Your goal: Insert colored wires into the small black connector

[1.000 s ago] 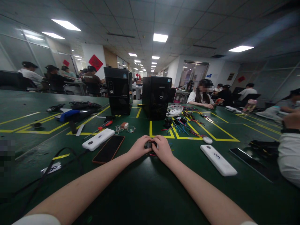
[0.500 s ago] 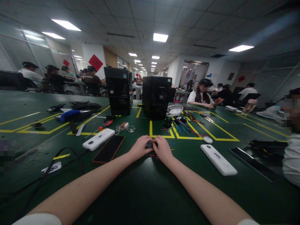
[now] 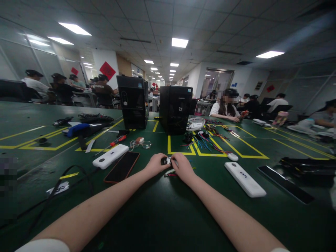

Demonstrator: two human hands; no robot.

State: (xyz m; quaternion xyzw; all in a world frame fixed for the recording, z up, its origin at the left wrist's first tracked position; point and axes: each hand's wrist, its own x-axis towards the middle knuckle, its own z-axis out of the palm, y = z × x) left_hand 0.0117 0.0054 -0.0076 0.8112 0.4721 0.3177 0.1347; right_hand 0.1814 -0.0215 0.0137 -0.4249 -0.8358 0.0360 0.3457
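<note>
My left hand [image 3: 154,165] and my right hand [image 3: 183,166] meet over the green table [image 3: 162,210], a little above its surface. Both are closed on a small black connector [image 3: 166,161] held between their fingertips. Thin coloured wires [image 3: 173,172] trail from it onto the table under my right hand. A pile of loose coloured wires [image 3: 206,141] lies just beyond, inside yellow tape lines.
Left of my hands lie a dark phone [image 3: 121,166] and a white block marked 8 [image 3: 110,155]; right lies a white block marked 3 [image 3: 245,179]. Two black computer towers [image 3: 175,109] stand behind. A screwdriver [image 3: 114,141], glasses [image 3: 140,142] and a person seated far right.
My hands have lifted slightly and the wires under the connector now show. The person at the far right edge has moved back out of the near view.
</note>
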